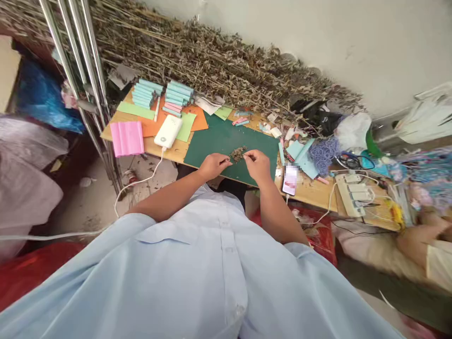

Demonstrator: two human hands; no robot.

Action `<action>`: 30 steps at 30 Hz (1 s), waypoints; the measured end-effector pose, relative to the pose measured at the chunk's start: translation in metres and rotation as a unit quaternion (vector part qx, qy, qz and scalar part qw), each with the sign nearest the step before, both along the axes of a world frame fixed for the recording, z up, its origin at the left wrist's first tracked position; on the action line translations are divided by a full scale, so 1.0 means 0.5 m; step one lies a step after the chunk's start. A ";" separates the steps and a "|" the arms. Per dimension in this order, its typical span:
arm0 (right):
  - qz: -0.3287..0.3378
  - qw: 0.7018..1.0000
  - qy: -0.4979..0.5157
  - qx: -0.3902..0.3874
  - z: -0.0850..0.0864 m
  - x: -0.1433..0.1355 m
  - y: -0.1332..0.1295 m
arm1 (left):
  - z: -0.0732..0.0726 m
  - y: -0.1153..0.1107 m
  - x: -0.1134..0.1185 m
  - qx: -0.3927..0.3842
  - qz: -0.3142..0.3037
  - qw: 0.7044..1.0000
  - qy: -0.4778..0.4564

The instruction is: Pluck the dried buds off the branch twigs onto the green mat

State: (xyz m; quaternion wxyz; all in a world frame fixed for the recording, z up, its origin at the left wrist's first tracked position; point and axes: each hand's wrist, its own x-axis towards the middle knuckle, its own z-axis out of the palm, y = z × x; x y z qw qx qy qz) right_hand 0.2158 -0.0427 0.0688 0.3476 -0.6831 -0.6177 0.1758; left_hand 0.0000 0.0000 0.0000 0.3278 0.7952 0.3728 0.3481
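Observation:
A small heap of dried plant bits [238, 154] lies on the dark green mat [226, 134], between my two hands. My left hand [213, 165] is at the heap's left side, over the mat's front edge, with thumb and fingertips pinched together. On the right of the heap, my right hand [258, 165] is also pinched, its fingertips close to the bits. Whatever either pinch holds is too small to make out.
Blue paper rolls [143, 94], a pink sheet [127, 138] and a white power bank [168, 131] with a cable are at the left. A phone [290, 180], purple yarn [324, 154] and a power strip [350, 195] sit right. Dried stalks [212, 52] line the back; another person's arm [416, 240] shows far right.

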 end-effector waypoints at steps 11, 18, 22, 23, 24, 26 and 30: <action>0.143 0.988 -0.053 0.011 0.011 -0.099 -0.003 | 0.012 -0.004 -0.005 0.018 -0.018 1.000 -0.010; 0.193 0.965 -0.175 -0.007 0.046 -0.100 -0.007 | 0.014 -0.004 -0.007 0.025 -0.025 0.999 -0.003; 0.173 0.973 -0.151 -0.013 0.040 -0.102 -0.009 | 0.009 -0.002 -0.006 0.021 -0.026 0.999 -0.002; 0.163 0.977 -0.136 -0.012 0.037 -0.102 -0.008 | 0.007 -0.002 -0.005 0.021 -0.026 0.999 -0.004; 0.154 0.981 -0.120 -0.012 0.034 -0.101 -0.007 | 0.006 -0.002 -0.005 0.020 -0.025 0.999 -0.006; 0.150 0.984 -0.096 -0.012 0.033 -0.098 -0.005 | 0.004 -0.002 -0.004 0.020 -0.018 1.000 -0.010; 0.196 0.977 -0.082 -0.015 0.042 -0.087 -0.001 | 0.004 -0.002 -0.003 0.022 -0.021 0.999 -0.011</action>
